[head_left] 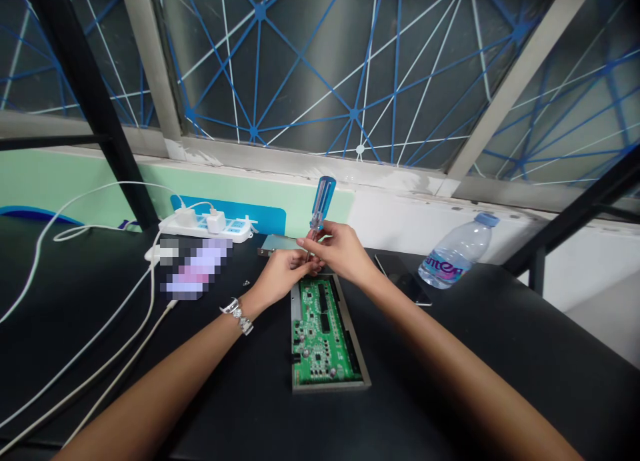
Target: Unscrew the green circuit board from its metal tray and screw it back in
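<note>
A green circuit board (320, 334) lies in a grey metal tray on the black table (450, 354), in front of me. Above its far end I hold a screwdriver with a clear blue handle (321, 204), upright, its shaft pointing down. My right hand (340, 251) is closed round the lower handle and shaft. My left hand (283, 271), with a silver watch on the wrist, pinches at the shaft's tip near the board's far edge. The tip itself is hidden by my fingers.
A white power strip (205, 224) with chargers and white cables (100, 341) sits at the left. A plastic water bottle (457, 251) lies at the right beside a dark phone (403, 277). A blurred patch (197, 267) lies by the strip. Window wall behind.
</note>
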The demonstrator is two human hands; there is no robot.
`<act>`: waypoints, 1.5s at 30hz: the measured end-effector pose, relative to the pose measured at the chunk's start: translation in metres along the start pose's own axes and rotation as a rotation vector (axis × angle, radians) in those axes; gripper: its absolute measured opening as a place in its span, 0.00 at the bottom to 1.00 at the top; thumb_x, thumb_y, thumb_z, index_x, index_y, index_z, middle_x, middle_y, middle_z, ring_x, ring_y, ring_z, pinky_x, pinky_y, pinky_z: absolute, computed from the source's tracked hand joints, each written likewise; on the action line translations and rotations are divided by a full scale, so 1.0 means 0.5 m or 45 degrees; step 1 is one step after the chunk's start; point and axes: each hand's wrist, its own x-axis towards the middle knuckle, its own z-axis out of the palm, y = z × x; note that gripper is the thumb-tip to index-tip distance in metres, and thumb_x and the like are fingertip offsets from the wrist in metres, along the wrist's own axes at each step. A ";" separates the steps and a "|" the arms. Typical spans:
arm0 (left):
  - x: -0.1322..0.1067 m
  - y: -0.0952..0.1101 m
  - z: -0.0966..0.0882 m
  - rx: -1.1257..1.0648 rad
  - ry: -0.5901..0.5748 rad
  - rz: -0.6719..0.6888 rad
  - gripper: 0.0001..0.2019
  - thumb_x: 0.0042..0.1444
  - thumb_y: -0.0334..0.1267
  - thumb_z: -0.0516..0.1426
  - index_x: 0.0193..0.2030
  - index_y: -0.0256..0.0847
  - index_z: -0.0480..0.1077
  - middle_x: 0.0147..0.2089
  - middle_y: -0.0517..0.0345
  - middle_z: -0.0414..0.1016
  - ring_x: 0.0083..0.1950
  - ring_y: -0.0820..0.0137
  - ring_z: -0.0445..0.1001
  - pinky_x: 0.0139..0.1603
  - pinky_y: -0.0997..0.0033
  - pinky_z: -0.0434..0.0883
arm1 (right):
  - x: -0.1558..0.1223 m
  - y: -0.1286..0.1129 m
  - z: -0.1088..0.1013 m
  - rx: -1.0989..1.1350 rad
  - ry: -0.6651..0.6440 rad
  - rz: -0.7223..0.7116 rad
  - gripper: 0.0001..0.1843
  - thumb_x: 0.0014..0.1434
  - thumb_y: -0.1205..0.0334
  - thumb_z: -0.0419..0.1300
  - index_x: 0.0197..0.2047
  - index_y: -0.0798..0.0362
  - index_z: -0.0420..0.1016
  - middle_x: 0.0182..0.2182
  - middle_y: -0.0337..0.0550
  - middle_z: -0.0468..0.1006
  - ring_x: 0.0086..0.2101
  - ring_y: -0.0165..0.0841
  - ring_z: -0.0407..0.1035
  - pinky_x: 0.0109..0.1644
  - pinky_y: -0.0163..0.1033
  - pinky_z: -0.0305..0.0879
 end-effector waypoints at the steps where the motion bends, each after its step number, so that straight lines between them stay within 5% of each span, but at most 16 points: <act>1: -0.003 0.001 -0.003 -0.006 0.007 -0.012 0.11 0.59 0.40 0.60 0.40 0.33 0.77 0.42 0.47 0.82 0.42 0.63 0.81 0.47 0.64 0.76 | 0.002 0.001 -0.004 0.023 -0.005 0.006 0.14 0.54 0.52 0.66 0.30 0.53 0.70 0.24 0.40 0.75 0.22 0.32 0.72 0.23 0.35 0.66; 10: -0.019 0.028 -0.042 0.223 0.034 0.019 0.08 0.59 0.38 0.60 0.38 0.36 0.77 0.39 0.52 0.81 0.41 0.66 0.79 0.46 0.66 0.75 | 0.010 -0.006 -0.024 0.243 -0.193 0.128 0.12 0.51 0.57 0.67 0.33 0.55 0.72 0.25 0.39 0.76 0.23 0.28 0.72 0.25 0.33 0.67; 19: -0.007 0.010 -0.027 0.210 0.026 0.098 0.09 0.60 0.40 0.58 0.34 0.36 0.73 0.37 0.51 0.80 0.41 0.64 0.78 0.45 0.67 0.73 | 0.001 -0.041 -0.012 0.340 -0.291 0.226 0.06 0.57 0.64 0.59 0.39 0.56 0.72 0.34 0.44 0.79 0.21 0.25 0.70 0.25 0.33 0.66; 25: 0.005 -0.007 -0.006 0.149 -0.002 0.084 0.10 0.61 0.37 0.56 0.33 0.34 0.74 0.35 0.50 0.80 0.38 0.64 0.79 0.43 0.67 0.73 | -0.004 -0.021 0.004 0.190 -0.230 0.179 0.12 0.58 0.56 0.61 0.41 0.55 0.72 0.18 0.36 0.72 0.20 0.30 0.70 0.25 0.35 0.66; 33: -0.010 0.020 -0.013 0.081 0.033 0.005 0.09 0.58 0.39 0.60 0.41 0.34 0.76 0.41 0.49 0.82 0.43 0.64 0.80 0.47 0.64 0.75 | 0.000 0.002 -0.012 0.018 -0.105 0.067 0.11 0.53 0.55 0.65 0.28 0.53 0.71 0.23 0.40 0.77 0.24 0.34 0.74 0.27 0.37 0.68; 39: -0.025 0.045 -0.045 0.368 0.065 0.065 0.09 0.61 0.39 0.57 0.40 0.38 0.77 0.40 0.53 0.82 0.41 0.66 0.79 0.43 0.68 0.75 | -0.005 -0.014 -0.013 0.071 -0.211 0.023 0.05 0.59 0.62 0.58 0.36 0.54 0.72 0.32 0.43 0.79 0.28 0.32 0.76 0.30 0.35 0.69; 45: -0.032 0.065 -0.053 0.626 0.102 0.119 0.09 0.62 0.39 0.55 0.40 0.40 0.77 0.39 0.55 0.82 0.40 0.67 0.79 0.38 0.70 0.72 | -0.031 -0.017 -0.020 0.160 -0.079 0.008 0.07 0.66 0.56 0.51 0.42 0.51 0.62 0.35 0.44 0.80 0.26 0.31 0.76 0.28 0.36 0.71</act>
